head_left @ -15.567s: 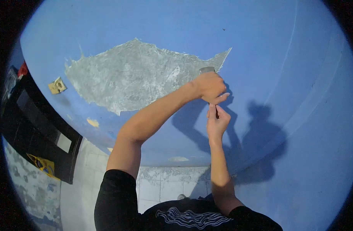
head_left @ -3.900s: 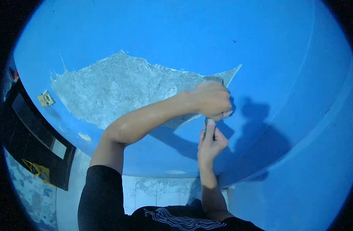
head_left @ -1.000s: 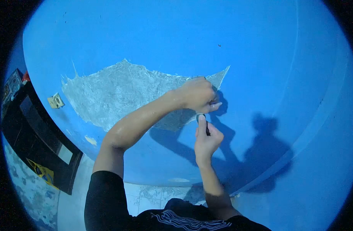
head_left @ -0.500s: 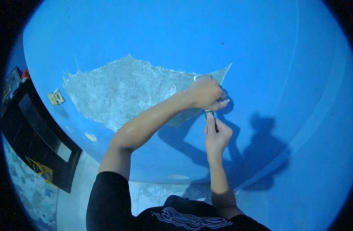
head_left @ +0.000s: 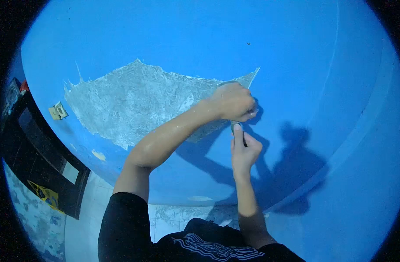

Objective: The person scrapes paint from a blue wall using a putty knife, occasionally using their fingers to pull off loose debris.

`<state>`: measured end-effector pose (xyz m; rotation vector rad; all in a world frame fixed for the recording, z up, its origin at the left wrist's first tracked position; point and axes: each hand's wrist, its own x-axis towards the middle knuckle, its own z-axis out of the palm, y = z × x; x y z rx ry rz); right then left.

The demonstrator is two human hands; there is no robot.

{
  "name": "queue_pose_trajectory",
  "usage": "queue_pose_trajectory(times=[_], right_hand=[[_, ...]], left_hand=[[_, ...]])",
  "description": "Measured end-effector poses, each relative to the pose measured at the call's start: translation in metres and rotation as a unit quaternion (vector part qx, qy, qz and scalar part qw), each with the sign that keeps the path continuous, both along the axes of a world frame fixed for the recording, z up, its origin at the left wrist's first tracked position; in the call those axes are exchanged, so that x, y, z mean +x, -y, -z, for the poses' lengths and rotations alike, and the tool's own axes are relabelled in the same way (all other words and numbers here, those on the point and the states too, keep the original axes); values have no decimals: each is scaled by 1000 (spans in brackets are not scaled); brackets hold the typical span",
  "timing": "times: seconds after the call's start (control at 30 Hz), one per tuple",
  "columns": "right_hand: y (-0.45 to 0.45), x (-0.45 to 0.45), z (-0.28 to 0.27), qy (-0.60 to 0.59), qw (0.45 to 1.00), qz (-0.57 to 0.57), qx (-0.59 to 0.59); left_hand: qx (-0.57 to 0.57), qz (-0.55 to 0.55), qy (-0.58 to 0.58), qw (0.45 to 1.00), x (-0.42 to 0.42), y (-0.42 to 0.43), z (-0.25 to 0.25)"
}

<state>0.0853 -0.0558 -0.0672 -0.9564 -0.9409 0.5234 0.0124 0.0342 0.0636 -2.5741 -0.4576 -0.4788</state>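
Note:
A patch of bare grey plaster (head_left: 134,102) with ragged edges spreads across the blue wall (head_left: 187,35). My left hand (head_left: 234,102) is closed in a fist in front of the patch's right end. A grey edge, perhaps of a blade, peeks out above its knuckles. Just below, my right hand (head_left: 245,150) wraps round the dark handle of a putty knife (head_left: 237,131), thumb laid along it. The knife's upper end runs up behind my left hand, so its blade is hidden. What the left fingers grip is also hidden.
A wall socket (head_left: 58,111) sticks out left of the patch. Dark furniture (head_left: 43,144) with a yellow bag (head_left: 45,194) on it stands at the left. Pale tiled floor (head_left: 165,220) runs along the wall's foot. My shadow falls on the wall to the right.
The view has shifted slightly, moving the wall a little left and up in the picture. My hands keep nearly the same pose, the right one still on the handle.

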Motion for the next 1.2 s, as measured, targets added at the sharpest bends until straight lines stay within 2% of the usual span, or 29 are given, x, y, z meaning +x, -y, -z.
queue_pose_trajectory(times=[0.07,0.13,0.23,0.33,0.43,0.53,0.6,0.67,0.73,0.8,0.87,0.93,1.03,1.13,1.2], right_hand=[[1,0,2,-7,1000,-6,-7],[4,-1,1,-27,999,-12,-10],[17,4,-1,-5,999,-19,-41],[7,2,-11,0,1000,4,-24],[15,-1,-6,-25,999,2,-32],[22,6,-4,-32,998,-34,-51],[24,8,-32,-1,998,-10,-54],[16,5,-16,-7,999,-13,-52],[13,5,-6,-18,999,-9,-44],[18,9,-1,-17,1000,-21,-2],[23,20,-3,-7,999,-27,-15],[28,24,-15,2,999,-34,-21],[36,27,-20,-7,999,-47,-27],[30,30,-13,7,999,-26,-29],[30,25,-32,23,999,-20,-25]], left_hand=[[20,2,0,1000,3,-1,5],[-14,18,62,998,4,-1,15],[-15,-26,13,999,3,2,2],[13,16,14,1000,1,0,-4],[0,5,36,999,5,4,14],[-11,-8,36,999,4,4,0],[-14,9,50,999,4,5,-5],[-24,19,69,997,3,9,-2],[-28,0,25,999,6,9,2],[-35,-3,23,999,9,8,3],[-42,-6,19,999,12,11,3],[-76,-10,35,996,14,14,-4],[-47,30,70,996,22,4,9],[-53,-4,75,996,23,7,1],[-62,1,78,995,20,10,-11]])
